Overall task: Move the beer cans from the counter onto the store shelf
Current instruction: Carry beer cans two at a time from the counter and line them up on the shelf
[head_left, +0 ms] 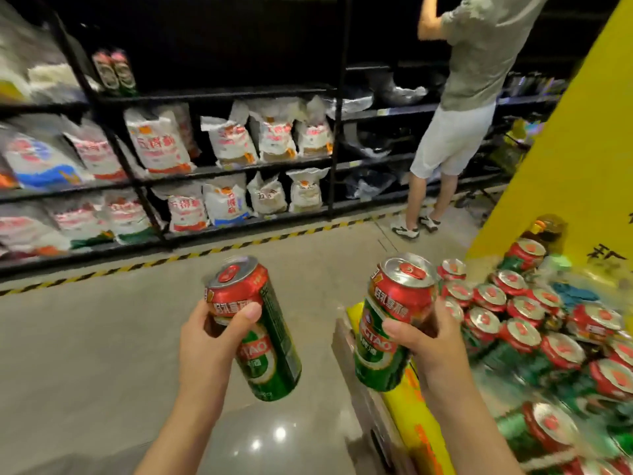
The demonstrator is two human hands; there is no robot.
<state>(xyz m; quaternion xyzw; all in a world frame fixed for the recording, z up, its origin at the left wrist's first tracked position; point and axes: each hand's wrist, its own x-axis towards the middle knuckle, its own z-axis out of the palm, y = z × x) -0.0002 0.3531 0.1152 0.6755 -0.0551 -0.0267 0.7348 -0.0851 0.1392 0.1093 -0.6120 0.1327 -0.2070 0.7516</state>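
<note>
We are holding two beer cans, both green with red tops. Our left hand (209, 341) is wrapping the left can (255, 327), tilted, over the grey floor (102, 337). Our right hand (423, 341) is gripping the right can (394, 323), nearly upright, over the bench (404, 406) edge. More cans (534, 323) are crowding the bench on the right, tops up, touching each other. A yellow panel (575, 149) is rising behind them. Across the floor a striped yellow-black line (205, 253) is running along the black store shelf (219, 169), which is carrying white sacks (157, 142) on its lower levels and two cans (116, 72) higher up. Another person (466, 108) is standing at the shelf, reaching up.
</note>
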